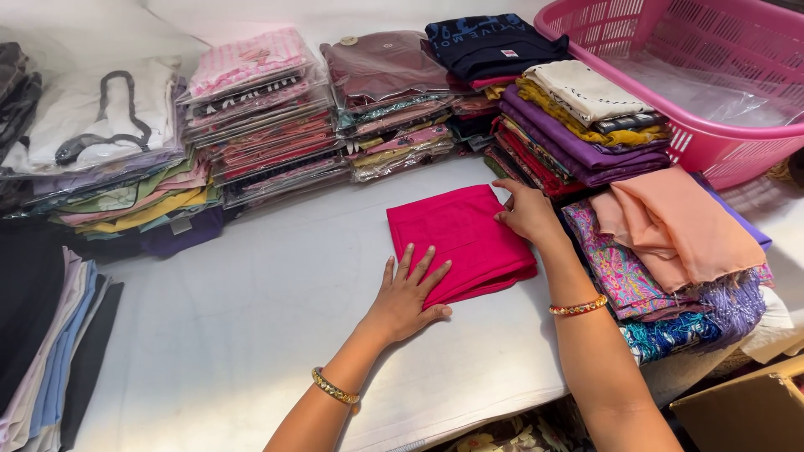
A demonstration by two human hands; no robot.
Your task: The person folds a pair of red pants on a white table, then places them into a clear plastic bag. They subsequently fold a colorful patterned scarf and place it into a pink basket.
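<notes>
- White cloth covers the table (251, 335), seen from a head camera looking down at a person's two bare forearms.
- At the middle of the table lies a folded magenta fabric (459, 238), a flat, roughly square bundle, just in front of the stacked clothing.
- The left hand (406, 293) lies flat, palm down, fingers spread wide; its fingertips press on the near edge of the magenta fabric. It grips nothing. A gold bangle (335, 387) circles that wrist.
- The right hand (528, 213) rests on the far right corner of the same fabric, fingers loosely curved and touching the cloth; whether it pinches the edge cannot be told. A beaded orange bracelet (578, 307) sits on that wrist.
- Just right of the fabric, a pile of loose folded cloths (662, 251) shows peach on top, with paisley and blue prints under it.
- Behind that, a taller stack of folded garments (578, 125) in purple, mustard, red and cream.
- Along the back stand stacks of garments in clear plastic bags (268, 117), pink, maroon and mixed colours.
- At the upper right sits a pink plastic basket (712, 142) with slotted walls.
- At the left edge, more folded clothes (50, 335) in dark and pale tones.
- A cardboard box (745, 410) corner shows at the lower right.
</notes>
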